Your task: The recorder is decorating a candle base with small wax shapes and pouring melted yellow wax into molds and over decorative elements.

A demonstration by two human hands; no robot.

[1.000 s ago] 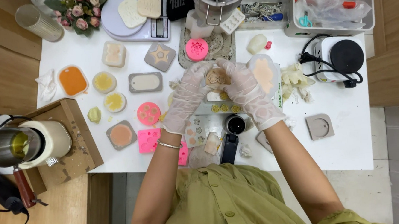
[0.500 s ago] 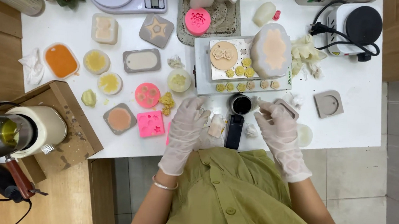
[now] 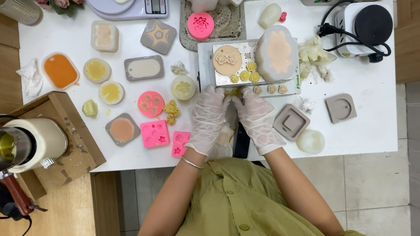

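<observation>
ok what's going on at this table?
A person in clear gloves works at a white table crowded with silicone moulds and small cast pieces. The left hand and right hand meet fingertip to fingertip just below the metal tray of flower-shaped pieces. What they pinch is too small to tell.

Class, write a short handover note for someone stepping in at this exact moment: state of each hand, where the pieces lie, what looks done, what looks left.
Left hand: gloved, fingertips meeting the right hand's at the tray's near edge; what they pinch is hidden.
Right hand: gloved, same spot.
Metal tray: holds a round beige flower disc, small yellow flower pieces and a large pale mould.
Done: several small flowers unmoulded, in a row on the tray.
Left: pink moulds lie left of the hands; filled moulds sit farther left, seemingly not yet unmoulded.
</observation>
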